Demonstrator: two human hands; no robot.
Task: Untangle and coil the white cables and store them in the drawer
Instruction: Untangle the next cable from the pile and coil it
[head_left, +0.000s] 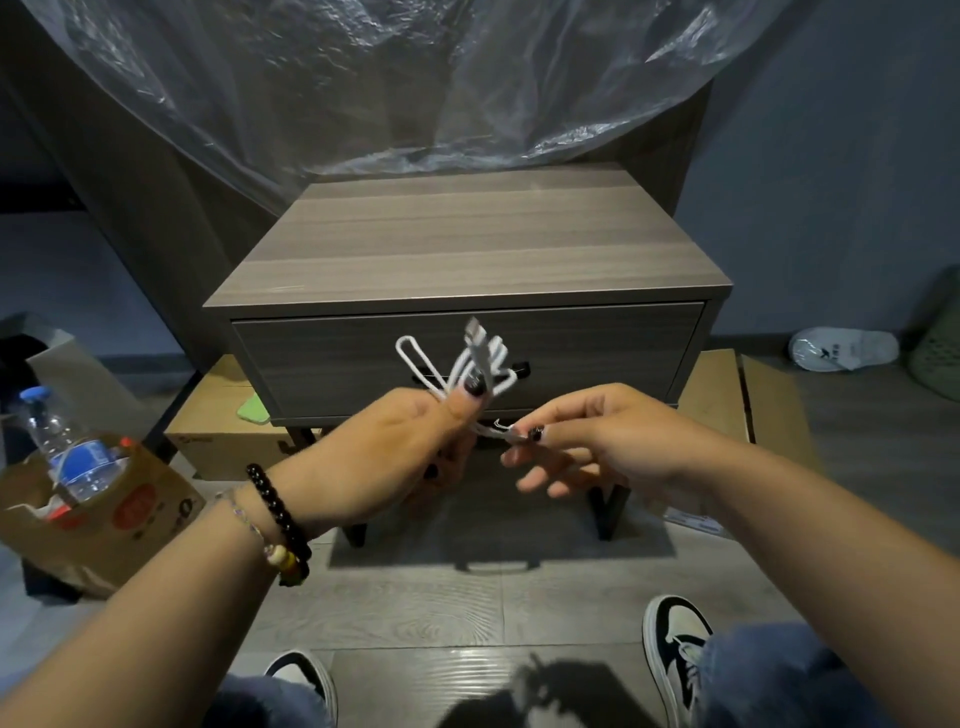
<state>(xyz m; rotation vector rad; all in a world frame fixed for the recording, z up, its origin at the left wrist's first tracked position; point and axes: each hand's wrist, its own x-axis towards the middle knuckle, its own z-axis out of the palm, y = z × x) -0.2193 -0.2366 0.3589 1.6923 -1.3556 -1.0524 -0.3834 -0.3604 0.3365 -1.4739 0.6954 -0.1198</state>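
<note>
My left hand (400, 452) grips a bundle of folded white cable (457, 364), its loops and a grey plug sticking up above my thumb. A short strand of the same cable runs rightward to my right hand (587, 441), which pinches its end between thumb and forefinger, the other fingers loosely spread below. Both hands hover in front of the grey wooden nightstand (467, 244). Its single drawer (597, 348) is closed, and the dark handle is mostly hidden behind the cable and my hands.
A cardboard box (119, 514) holding a water bottle (67, 447) stands on the floor at the left. Flat cardboard (748, 395) lies beneath the nightstand. Clear plastic sheeting (415, 78) hangs behind it. A white bag (841, 348) lies at far right. My shoes (675, 639) rest on the floor.
</note>
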